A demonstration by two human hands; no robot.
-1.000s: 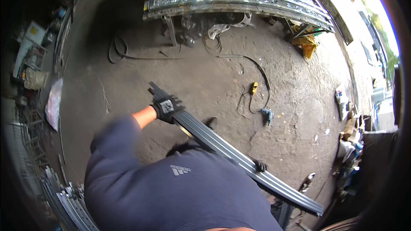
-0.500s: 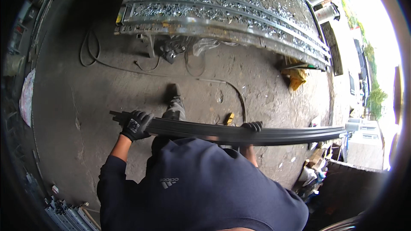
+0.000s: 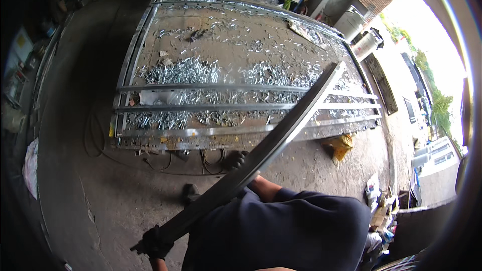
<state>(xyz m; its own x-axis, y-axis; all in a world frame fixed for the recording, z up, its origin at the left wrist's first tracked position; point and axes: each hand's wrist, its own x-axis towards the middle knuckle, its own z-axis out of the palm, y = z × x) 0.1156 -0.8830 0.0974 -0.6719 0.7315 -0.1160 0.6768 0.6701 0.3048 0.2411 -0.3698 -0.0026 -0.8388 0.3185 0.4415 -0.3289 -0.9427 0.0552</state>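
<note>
At the bottom edge of the view, the person's dark blue sweatshirt (image 3: 281,231) is filling the lower middle, and both black-gloved hands are carrying a long dark metal channel (image 3: 261,155). The left hand (image 3: 154,243) is wrapping its fingers closed around the near, lower end of the channel, low on the left. The right hand (image 3: 240,160) is gripping the channel further up, its fingers curled over the upper edge, with a bare forearm showing behind the sleeve.

Half a second ago the channel was lying almost level across the body; now it is slanting steeply, its near end down by the left hand and its far end (image 3: 337,66) pointing up and away to the right, over the big frame. The hands are sitting much as they were on the bar, but the view has swung upward, so the frame is taking up far more of the picture.

Just beyond the hands, a dark shoe (image 3: 190,191) is standing on the stained concrete floor (image 3: 75,170), with a black cable (image 3: 100,145) looping nearby. Further off, a large galvanised steel frame (image 3: 241,131) is lying flat, with shiny metal offcuts (image 3: 181,73) scattered inside it. A yellow bag (image 3: 342,145) is sitting by its right corner.
</note>
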